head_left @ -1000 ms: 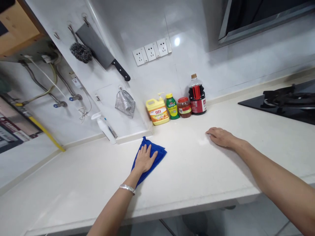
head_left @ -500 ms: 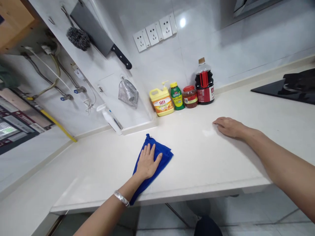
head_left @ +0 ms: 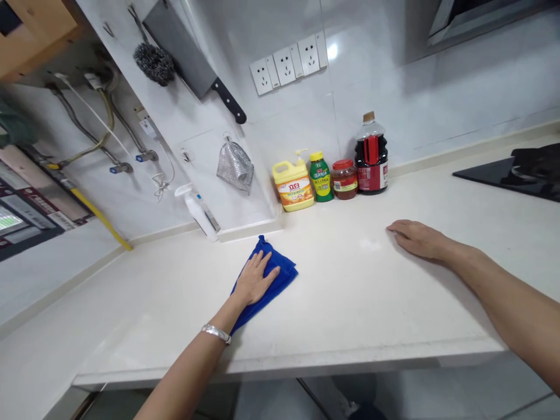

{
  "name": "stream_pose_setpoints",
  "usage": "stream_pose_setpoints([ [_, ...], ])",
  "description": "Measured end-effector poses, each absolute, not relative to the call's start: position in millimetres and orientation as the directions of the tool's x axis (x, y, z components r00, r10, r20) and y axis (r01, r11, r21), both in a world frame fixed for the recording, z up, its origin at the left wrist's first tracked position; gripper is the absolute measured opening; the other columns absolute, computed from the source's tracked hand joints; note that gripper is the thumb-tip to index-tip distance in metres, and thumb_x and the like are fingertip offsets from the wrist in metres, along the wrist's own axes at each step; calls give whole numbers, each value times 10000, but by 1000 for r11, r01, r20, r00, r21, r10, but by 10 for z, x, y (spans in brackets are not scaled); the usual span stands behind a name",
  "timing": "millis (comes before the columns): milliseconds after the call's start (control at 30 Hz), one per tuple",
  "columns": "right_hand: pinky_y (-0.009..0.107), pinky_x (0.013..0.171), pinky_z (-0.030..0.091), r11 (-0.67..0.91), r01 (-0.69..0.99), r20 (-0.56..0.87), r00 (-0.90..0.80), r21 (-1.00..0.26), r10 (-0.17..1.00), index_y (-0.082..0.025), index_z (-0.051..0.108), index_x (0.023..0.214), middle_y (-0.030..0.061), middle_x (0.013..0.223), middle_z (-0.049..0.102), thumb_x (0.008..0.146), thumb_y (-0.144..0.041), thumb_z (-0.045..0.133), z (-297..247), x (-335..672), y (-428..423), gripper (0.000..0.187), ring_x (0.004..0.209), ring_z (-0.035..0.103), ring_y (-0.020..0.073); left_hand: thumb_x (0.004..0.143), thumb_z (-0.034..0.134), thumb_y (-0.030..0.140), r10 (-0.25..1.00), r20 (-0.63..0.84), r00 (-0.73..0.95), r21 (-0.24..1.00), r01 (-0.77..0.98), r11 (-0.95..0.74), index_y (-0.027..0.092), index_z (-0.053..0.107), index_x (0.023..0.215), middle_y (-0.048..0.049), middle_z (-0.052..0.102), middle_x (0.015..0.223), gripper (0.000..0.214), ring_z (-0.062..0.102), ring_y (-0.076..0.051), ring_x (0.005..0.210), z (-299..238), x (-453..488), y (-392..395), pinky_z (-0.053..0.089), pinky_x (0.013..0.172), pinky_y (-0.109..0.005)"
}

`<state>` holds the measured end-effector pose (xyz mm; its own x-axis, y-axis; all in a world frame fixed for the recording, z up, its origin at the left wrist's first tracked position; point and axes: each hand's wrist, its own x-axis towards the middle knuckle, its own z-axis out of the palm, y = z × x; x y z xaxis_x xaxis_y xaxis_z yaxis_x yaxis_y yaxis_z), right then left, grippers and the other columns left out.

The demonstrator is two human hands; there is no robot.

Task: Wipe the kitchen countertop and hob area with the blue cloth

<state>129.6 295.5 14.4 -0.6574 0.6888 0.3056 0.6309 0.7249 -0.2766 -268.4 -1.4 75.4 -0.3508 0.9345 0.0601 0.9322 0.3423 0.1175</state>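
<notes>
My left hand (head_left: 255, 281) lies flat with fingers spread on a blue cloth (head_left: 282, 274), pressing it to the white countertop (head_left: 341, 303). The cloth is folded, its far corner pointing toward the low ledge by the wall; part of it is hidden beneath my palm. A silver bracelet (head_left: 216, 333) circles my left wrist. Farther right, my right hand (head_left: 417, 238) rests on the counter, fingers loosely stretched out and nothing in them. It is in front of a large dark sauce bottle (head_left: 371, 160), apart from it.
Along the wall stand a yellow detergent jug (head_left: 294, 186), a green bottle (head_left: 321, 181) and a red-lidded jar (head_left: 345, 179). A white spray bottle (head_left: 199, 213) leans at the left. A cleaver (head_left: 188, 55) and mesh cloth (head_left: 236, 166) hang above. A black cooktop (head_left: 516, 175) lies right.
My left hand and the blue cloth have slid slightly left and away from the counter's front edge. My right hand stays resting on the counter. The view has shifted a little.
</notes>
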Motion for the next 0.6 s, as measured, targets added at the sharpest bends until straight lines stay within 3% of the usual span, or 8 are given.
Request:
stream_pose_setpoints([
  [300,398,1097,397,766,570,316,-698,-297,642,-208,636,1243,148,1338,594,933,-376,350,167,1453,3015,454,1234,562,275,917,327,720,917,95,-387,180,913,366,218,355,1526,-111,241,1630,790,152,-276,1521,735,-3609,-315,108,1258,-488],
  [600,365,1141,353,717,586,302,-654,-378,694,-355,667,1211,71,1374,587,903,-484,423,-3,1643,3270,413,1280,539,243,905,304,732,923,104,-370,203,917,344,248,392,1508,-59,292,1619,779,199,-246,1512,761,-4405,-793,134,1262,-455],
])
